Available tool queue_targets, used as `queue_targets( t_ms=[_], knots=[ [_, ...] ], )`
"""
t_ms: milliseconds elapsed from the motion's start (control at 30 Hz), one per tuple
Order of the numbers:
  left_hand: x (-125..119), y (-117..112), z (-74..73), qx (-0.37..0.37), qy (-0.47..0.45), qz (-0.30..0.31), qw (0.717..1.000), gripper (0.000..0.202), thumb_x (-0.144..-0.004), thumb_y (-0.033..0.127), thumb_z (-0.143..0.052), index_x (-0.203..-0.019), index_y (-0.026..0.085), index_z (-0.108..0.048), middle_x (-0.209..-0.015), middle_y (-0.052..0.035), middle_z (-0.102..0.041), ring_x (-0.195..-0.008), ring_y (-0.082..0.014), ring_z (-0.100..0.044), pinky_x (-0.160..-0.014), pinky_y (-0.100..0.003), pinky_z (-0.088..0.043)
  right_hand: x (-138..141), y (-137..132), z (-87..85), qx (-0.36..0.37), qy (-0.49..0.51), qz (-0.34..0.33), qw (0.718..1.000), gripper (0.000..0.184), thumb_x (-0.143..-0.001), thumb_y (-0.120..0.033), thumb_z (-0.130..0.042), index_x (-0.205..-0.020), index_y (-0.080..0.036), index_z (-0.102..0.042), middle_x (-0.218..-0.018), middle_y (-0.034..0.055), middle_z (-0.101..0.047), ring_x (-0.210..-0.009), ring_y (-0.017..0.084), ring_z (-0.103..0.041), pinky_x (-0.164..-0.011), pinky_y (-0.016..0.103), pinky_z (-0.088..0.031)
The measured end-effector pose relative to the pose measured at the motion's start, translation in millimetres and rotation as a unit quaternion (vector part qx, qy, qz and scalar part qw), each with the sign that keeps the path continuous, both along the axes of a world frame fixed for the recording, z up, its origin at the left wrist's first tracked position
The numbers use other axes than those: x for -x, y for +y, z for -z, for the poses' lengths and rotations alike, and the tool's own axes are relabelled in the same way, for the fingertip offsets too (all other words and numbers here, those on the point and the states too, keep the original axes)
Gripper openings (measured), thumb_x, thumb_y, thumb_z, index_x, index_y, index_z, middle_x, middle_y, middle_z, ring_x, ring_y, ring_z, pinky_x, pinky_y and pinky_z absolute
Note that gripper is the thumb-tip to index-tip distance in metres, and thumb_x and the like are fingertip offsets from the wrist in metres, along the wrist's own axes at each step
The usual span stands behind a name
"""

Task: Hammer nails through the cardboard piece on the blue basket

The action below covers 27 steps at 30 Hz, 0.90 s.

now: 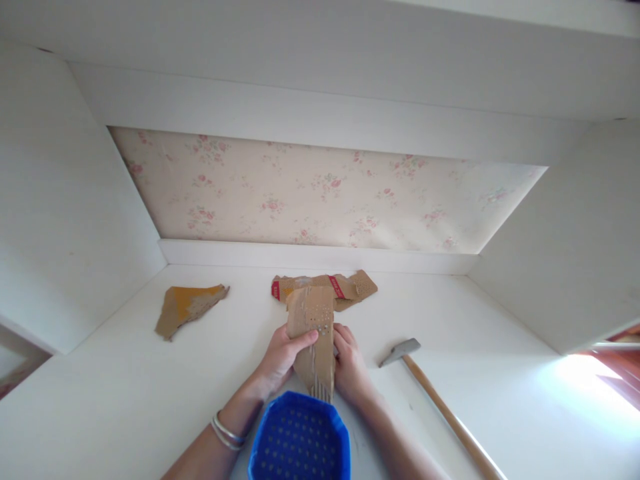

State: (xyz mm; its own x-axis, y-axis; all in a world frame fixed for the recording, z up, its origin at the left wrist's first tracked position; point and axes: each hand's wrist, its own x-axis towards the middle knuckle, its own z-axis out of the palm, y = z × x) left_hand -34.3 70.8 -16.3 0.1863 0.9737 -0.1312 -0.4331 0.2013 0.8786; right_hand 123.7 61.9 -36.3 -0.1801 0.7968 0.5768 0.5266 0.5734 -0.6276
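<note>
My left hand (281,357) grips a torn piece of brown cardboard (310,360), with its thumb pressed on the upper face and the fingers underneath. Small dots, some light and shiny, cluster on that face near the thumb tip; I cannot make out exactly what they are. My right hand (349,363) is closed at the cardboard's right edge, with its fingertips hidden behind it. Ridges show at the torn near end. Just below the hands stands a blue plastic basket (300,437) with rows of small marks or holes in its bottom.
A hammer (440,397) with a wooden handle lies to the right on the white surface (220,360). Beyond my hands lies a cardboard strip (357,287) with red tape. Another cardboard scrap (187,307) is at left. White panels and floral wallpaper (325,193) enclose the back.
</note>
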Motion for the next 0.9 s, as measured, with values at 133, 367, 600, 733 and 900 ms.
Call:
queue_targets(
  t_ms=[133, 367, 600, 733, 900],
  knots=[
    [0.0, -0.4, 1.1, -0.005, 0.003, 0.007, 1.0, 0.041, -0.068, 0.031, -0.085, -0.101, 0.009, -0.072, -0.094, -0.0141, -0.076, -0.082, -0.0251, -0.07, -0.076, -0.034, -0.054, -0.5, 1.4, 2.0, -0.001, 0.012, 0.01, 1.0, 0.018, -0.092, -0.013, -0.051, -0.089, -0.022, -0.066, -0.092, 0.0079, -0.068, -0.089, 0.023, -0.06, -0.077, 0.034, -0.052],
    [-2.1, -0.2, 3.1, -0.032, 0.053, -0.017, 0.998, 0.042, -0.066, 0.031, -0.086, -0.1, 0.011, -0.073, -0.099, -0.0139, -0.076, -0.088, -0.0261, -0.07, -0.08, -0.034, -0.054, -3.1, -0.2, -0.2, -0.013, 0.031, 0.021, 0.999, 0.023, -0.092, -0.014, -0.049, -0.08, -0.023, -0.065, -0.086, 0.0063, -0.069, -0.085, 0.022, -0.06, -0.075, 0.034, -0.051],
    [-1.3, 1.6, 4.8, -0.02, 0.047, -0.025, 0.998, 0.042, -0.067, 0.033, -0.086, -0.1, 0.011, -0.073, -0.099, -0.0141, -0.076, -0.087, -0.0264, -0.071, -0.079, -0.034, -0.054, -1.1, 2.2, -0.6, -0.003, 0.042, 0.024, 0.999, 0.018, -0.089, -0.014, -0.056, -0.092, -0.025, -0.07, -0.095, 0.0062, -0.072, -0.091, 0.023, -0.062, -0.079, 0.036, -0.053],
    [1.3, 3.3, 4.2, -0.017, 0.038, -0.034, 0.999, 0.042, -0.069, 0.033, -0.084, -0.102, 0.01, -0.072, -0.099, -0.0145, -0.076, -0.086, -0.027, -0.071, -0.079, -0.035, -0.054, -2.0, 2.6, 0.0, -0.007, 0.071, 0.063, 0.995, 0.026, -0.093, -0.013, -0.048, -0.108, -0.024, -0.067, -0.105, 0.0085, -0.069, -0.098, 0.022, -0.063, -0.086, 0.037, -0.053],
    [1.0, 1.6, -1.1, -0.032, 0.077, -0.042, 0.996, 0.042, -0.07, 0.033, -0.083, -0.105, 0.011, -0.072, -0.103, -0.0139, -0.075, -0.095, -0.0287, -0.07, -0.084, -0.035, -0.053, -5.2, -5.2, -0.6, -0.031, 0.075, 0.073, 0.994, 0.036, -0.096, -0.018, -0.044, -0.131, -0.023, -0.054, -0.123, 0.0128, -0.058, -0.107, 0.023, -0.06, -0.089, 0.04, -0.054]
  ],
)
